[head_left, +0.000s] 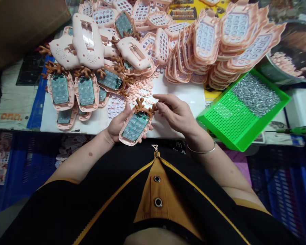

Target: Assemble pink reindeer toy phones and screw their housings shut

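Note:
My left hand (114, 126) is wrapped round a pink toy phone half (135, 126) with a green circuit board facing up and brown antlers at its top end. The phone half is tilted, with its antlers away from me. My right hand (177, 114) is at the right-hand brown antler (152, 109), thumb and a finger closed at its tip while another finger stretches out above. Just beyond lie loose pink buttons (142, 86) and a patch of clear keypad pieces (116, 105).
Several antlered phone halves with boards (60, 90) are heaped at left, under closed-back pink shells (88, 41). Stacked pink front shells (206, 35) stand at right. A green basket (219, 117) holds small silvery screws (257, 95). Behind it sits a tub of pink parts (287, 64).

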Action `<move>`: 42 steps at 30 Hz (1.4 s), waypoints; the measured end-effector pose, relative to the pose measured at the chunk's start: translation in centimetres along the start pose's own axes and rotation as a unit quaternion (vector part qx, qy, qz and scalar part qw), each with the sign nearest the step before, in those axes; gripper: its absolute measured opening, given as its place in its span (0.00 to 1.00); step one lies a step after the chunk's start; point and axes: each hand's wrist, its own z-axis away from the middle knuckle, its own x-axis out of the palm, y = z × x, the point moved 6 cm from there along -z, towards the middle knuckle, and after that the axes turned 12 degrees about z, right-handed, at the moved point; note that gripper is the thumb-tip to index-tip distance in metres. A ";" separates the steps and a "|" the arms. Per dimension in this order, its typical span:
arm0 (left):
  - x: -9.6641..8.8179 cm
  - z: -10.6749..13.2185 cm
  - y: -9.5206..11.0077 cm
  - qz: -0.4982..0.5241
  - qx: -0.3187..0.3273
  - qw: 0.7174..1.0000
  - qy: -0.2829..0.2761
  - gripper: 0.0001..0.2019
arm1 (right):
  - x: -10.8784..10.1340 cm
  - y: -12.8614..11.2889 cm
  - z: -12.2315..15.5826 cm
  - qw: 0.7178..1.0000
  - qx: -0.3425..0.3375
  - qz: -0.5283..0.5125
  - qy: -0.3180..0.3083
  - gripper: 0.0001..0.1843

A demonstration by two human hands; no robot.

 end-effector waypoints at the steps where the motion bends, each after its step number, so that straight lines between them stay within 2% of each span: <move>1: 0.0 0.0 0.0 0.001 -0.001 1.000 0.000 0.44 | 0.3 0.1 -0.1 0.999 0.017 -0.027 -0.016 0.30; 3: -0.1 0.0 0.1 0.003 0.001 1.000 0.004 0.44 | 0.5 -0.2 -0.1 0.996 0.034 -0.077 -0.039 0.28; 4: -0.1 0.0 0.1 0.004 0.001 1.000 0.005 0.44 | 0.5 -0.7 -0.1 0.996 0.021 -0.082 -0.041 0.26; 7: -0.1 -0.1 0.1 0.003 0.001 1.000 -0.004 0.44 | 0.2 -3.3 0.5 0.993 -0.094 -0.043 -0.055 0.17; 9: 0.0 -0.1 0.1 -0.006 0.001 1.000 -0.023 0.43 | 0.3 -4.0 0.9 0.990 -0.118 -0.049 -0.065 0.16; 10: 0.1 0.0 0.1 -0.011 0.003 0.999 -0.032 0.42 | 0.2 -3.8 1.0 0.992 -0.096 -0.064 -0.051 0.17; 13: 0.0 0.0 0.2 -0.016 0.012 0.999 -0.038 0.41 | -0.7 -1.9 1.1 0.994 0.009 -0.098 0.052 0.23; 15: -0.1 0.1 0.2 -0.009 0.013 0.999 -0.030 0.41 | -1.2 -1.2 1.3 0.989 0.031 -0.107 0.093 0.24; 19: 0.0 0.1 0.2 -0.008 0.015 0.999 -0.031 0.40 | -2.9 -1.9 1.9 0.986 -0.011 -0.097 0.134 0.25; 23: 0.1 0.2 0.2 -0.005 0.017 0.999 -0.052 0.37 | -5.0 -3.1 2.3 0.980 -0.069 -0.035 0.183 0.12; 25: 0.1 0.2 0.2 -0.001 0.020 0.998 -0.052 0.37 | -5.7 -3.0 2.1 0.976 -0.071 -0.066 0.196 0.08; 26: 0.1 0.2 0.2 0.001 0.021 0.999 -0.048 0.38 | -5.7 -2.6 1.8 0.976 -0.048 -0.102 0.185 0.09; 28: 0.2 0.2 0.2 0.001 0.026 0.999 -0.040 0.39 | -4.8 -1.3 1.2 0.978 0.032 -0.165 0.125 0.14; 30: 0.3 0.2 0.3 -0.005 0.035 0.999 -0.040 0.40 | -3.1 -0.1 0.9 0.978 0.106 -0.174 0.051 0.20; 32: 0.4 0.1 0.2 -0.017 0.037 0.998 -0.047 0.39 | -1.2 0.6 0.8 0.978 0.140 -0.156 -0.009 0.24; 35: 0.2 -0.1 -0.2 -0.023 0.017 0.998 -0.053 0.39 | 1.7 0.9 0.6 0.972 0.149 -0.172 -0.059 0.27; 37: 0.0 -0.2 -0.3 -0.013 0.008 0.999 -0.052 0.40 | 3.0 0.8 0.5 0.972 0.142 -0.180 -0.060 0.27; 40: -0.3 -0.1 0.1 0.012 0.026 0.999 -0.041 0.42 | 3.3 0.8 0.5 0.975 0.130 -0.172 -0.042 0.30; 42: -0.4 0.0 0.5 0.036 0.058 0.997 -0.025 0.44 | 3.2 0.8 0.8 0.975 0.120 -0.181 -0.057 0.30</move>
